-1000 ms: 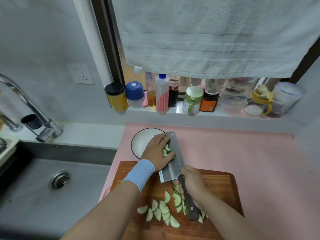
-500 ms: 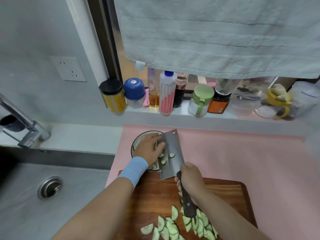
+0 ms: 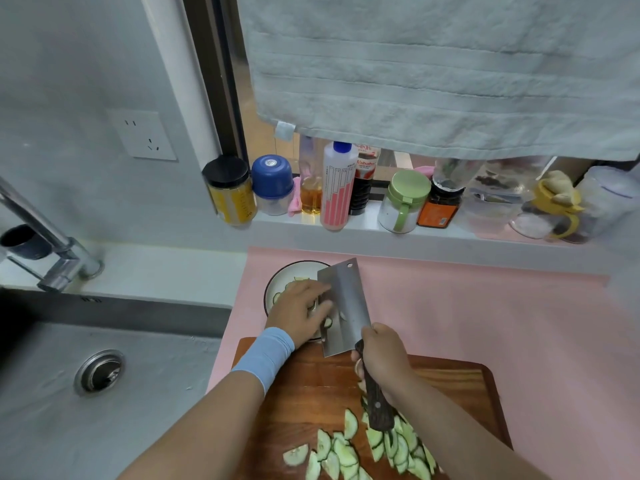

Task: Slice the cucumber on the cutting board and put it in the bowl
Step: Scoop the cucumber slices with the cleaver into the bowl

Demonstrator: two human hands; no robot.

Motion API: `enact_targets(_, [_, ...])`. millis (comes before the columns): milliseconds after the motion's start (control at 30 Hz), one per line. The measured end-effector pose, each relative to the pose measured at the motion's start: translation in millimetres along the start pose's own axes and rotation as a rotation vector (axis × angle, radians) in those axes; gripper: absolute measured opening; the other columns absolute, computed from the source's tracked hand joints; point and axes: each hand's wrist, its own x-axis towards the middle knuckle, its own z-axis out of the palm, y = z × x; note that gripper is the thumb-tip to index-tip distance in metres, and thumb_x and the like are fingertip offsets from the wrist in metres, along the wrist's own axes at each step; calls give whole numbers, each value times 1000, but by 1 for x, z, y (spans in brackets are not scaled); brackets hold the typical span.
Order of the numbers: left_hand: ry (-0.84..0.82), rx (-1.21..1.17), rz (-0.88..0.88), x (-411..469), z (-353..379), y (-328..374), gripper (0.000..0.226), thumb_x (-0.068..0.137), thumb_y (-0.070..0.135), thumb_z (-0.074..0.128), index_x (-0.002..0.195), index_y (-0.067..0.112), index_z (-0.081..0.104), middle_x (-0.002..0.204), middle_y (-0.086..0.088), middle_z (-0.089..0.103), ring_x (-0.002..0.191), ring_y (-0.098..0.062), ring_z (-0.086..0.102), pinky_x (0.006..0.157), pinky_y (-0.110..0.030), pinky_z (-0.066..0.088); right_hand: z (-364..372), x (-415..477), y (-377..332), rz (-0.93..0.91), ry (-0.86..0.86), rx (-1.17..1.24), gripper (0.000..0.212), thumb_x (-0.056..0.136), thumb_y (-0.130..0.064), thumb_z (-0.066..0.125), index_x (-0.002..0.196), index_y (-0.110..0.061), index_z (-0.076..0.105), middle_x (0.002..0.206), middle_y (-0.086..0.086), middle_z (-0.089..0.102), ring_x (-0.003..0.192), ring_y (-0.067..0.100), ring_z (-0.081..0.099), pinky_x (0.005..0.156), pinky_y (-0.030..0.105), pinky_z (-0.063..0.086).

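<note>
1. Over the bowl, head view: the right hand is closed around the handle of the cleaver, holding the blade flat above the bowl's near right rim.
2. Left hand: fingers extended and close together, laid against the blade face as if to sweep slices off it. It grips nothing.
3. A few slices cling to the blade. Several more lie in the bowl, partly hidden by the left hand.
4. Board, head view: it sits on the pink mat just near of the bowl. A loose heap of half-moon slices lies at its near edge, under and beside the cleaver handle.
5. No uncut cucumber is visible. Slicing appears complete; transfer appears partly done.
6. Handling judgement: the slices are thin, light, wet and likely slippery. They will stick to steel and bend or break if pinched.
7. Recommended hold: none by the fingertips. Scoop them onto the flat blade, retain them with the palm, then wipe them off over the bowl.
8. Risk: the fingers pass close to the cutting edge, and slices may drop onto the mat.
</note>
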Motion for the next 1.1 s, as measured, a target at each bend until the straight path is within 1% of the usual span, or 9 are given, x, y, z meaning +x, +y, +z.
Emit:
enact_targets(100, [-67, 164, 11, -3, 5, 2, 59, 89, 57, 34, 133, 26, 60, 138, 8, 55, 127, -16, 45, 108, -34, 36, 1, 2, 0, -8, 0, -21, 26, 106, -19, 30, 97, -10, 52, 71, 12, 58, 42, 19, 45, 43, 28, 38])
enact_targets(200, [-3, 294, -63, 0, 1, -9, 46, 93, 41, 30, 111, 26, 70, 116, 7, 68, 110, -21, 51, 96, -32, 39, 1, 3, 1, 0, 14, -18, 25, 105, -19, 30, 94, -12, 51, 71, 12, 58, 44, 20, 45, 43, 29, 39])
enact_targets(333, [105, 80, 22, -4, -2, 3, 48, 87, 57, 43, 116, 27, 67, 115, 8, 62, 115, -15, 46, 98, -31, 37, 0, 4, 2, 3, 28, -30, 24, 104, -19, 30, 92, -12, 50, 71, 12, 58, 44, 21, 46, 45, 30, 39])
enact_targets(433, [49, 77, 36, -3, 4, 24, 57, 78, 67, 52, 119, 30, 64, 118, 10, 57, 115, -11, 41, 98, -29, 35, 4, 3, -1, -14, 29, -47, 26, 105, -20, 30, 95, -12, 52, 70, 11, 60, 41, 19, 46, 44, 27, 39])
enact_targets(633, [68, 179, -265, 0, 5, -7, 28, 90, 27, 58, 117, 28, 65, 123, 4, 55, 120, -22, 42, 103, -35, 35, 3, 5, 0, -12, 39, -47, 28, 106, -21, 30, 105, -10, 56, 72, 11, 59, 42, 18, 46, 44, 29, 40])
enact_targets(733, [86, 220, -326, -2, -3, -17, 29, 90, 23, 58, 117, 29, 64, 114, 4, 56, 111, -22, 45, 96, -33, 36, 1, 6, 2, -16, 42, -56, 28, 106, -21, 30, 106, -11, 56, 72, 11, 59, 43, 19, 46, 45, 28, 40])
enact_targets(867, [68, 203, -291, -3, -9, -4, 33, 93, 21, 52, 122, 32, 63, 101, 3, 67, 100, -24, 56, 92, -33, 40, 1, 6, 1, -40, 30, -79, 28, 106, -20, 30, 105, -10, 55, 74, 12, 59, 46, 20, 47, 44, 29, 41])
enact_targets(967, [24, 336, -183, -7, -7, -2, 47, 92, 13, 44, 130, 37, 59, 120, 9, 64, 112, -20, 50, 96, -32, 34, -3, 3, 1, -51, 30, -104, 27, 107, -20, 30, 104, -11, 56, 75, 12, 60, 46, 19, 47, 44, 29, 41])
enact_targets(1100, [6, 363, 24, -15, -10, 2, 57, 75, 0, 58, 117, 36, 70, 126, 9, 60, 120, -24, 45, 100, -33, 30, -11, -6, 1, -45, 34, -83, 27, 107, -19, 30, 105, -10, 56, 77, 13, 60, 47, 19, 46, 45, 28, 40])
